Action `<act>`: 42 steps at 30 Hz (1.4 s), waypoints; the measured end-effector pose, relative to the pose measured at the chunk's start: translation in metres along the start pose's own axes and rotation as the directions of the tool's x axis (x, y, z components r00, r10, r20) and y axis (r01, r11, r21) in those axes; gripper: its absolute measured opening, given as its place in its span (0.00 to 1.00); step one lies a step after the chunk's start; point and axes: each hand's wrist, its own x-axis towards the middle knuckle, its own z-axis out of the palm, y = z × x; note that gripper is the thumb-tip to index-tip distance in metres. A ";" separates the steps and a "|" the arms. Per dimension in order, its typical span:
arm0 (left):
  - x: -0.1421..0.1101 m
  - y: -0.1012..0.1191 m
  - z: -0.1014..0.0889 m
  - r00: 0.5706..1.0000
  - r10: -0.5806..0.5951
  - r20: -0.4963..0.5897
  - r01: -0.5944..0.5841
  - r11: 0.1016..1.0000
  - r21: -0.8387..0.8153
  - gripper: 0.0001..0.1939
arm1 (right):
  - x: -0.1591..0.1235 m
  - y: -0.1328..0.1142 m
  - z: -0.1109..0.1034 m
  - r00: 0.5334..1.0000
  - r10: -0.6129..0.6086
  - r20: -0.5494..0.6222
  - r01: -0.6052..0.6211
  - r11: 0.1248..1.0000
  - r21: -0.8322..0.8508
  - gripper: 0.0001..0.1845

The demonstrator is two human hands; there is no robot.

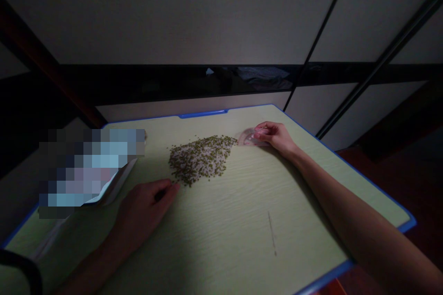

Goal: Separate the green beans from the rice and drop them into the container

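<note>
A spread pile of small green beans mixed with whitish grains (202,156) lies on the pale green tabletop (221,221). Held between the thumb and fingers of my right hand (275,137) is a clear plastic protractor (245,137), its edge against the right end of the pile. My left hand (147,203) rests at the pile's near left edge, thumb and index finger pinched together. Whether anything is between those fingertips is too small to make out.
A device with a lit screen, blurred out (100,166), leans at the table's left side. A thin dark line or stick (272,233) shows on the near right tabletop. Blue trim (204,113) edges the table. Pale cabinet panels (180,18) stand behind it.
</note>
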 end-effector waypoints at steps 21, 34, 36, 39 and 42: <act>0.000 0.000 -0.001 1.000 0.003 -0.002 -0.003 1.000 0.006 0.19 | 0.003 0.004 0.002 0.998 -0.057 0.003 0.057 0.997 -0.044 0.14; -0.001 -0.001 0.000 1.000 0.008 0.005 -0.008 1.000 -0.004 0.19 | 0.000 0.002 -0.001 0.999 -0.027 -0.030 0.027 1.000 0.008 0.15; 0.000 0.000 0.000 1.000 0.000 0.005 0.000 1.000 -0.004 0.19 | 0.000 0.001 0.000 1.000 -0.016 -0.023 0.016 1.000 -0.015 0.15; 0.000 0.002 -0.001 1.000 0.003 -0.003 -0.003 1.000 -0.011 0.19 | -0.001 0.000 0.001 1.000 -0.018 -0.015 0.017 0.999 -0.047 0.15; 0.000 0.003 -0.001 1.000 0.002 -0.004 -0.002 1.000 -0.011 0.19 | 0.000 0.002 0.001 0.999 -0.041 -0.007 0.041 0.998 -0.052 0.15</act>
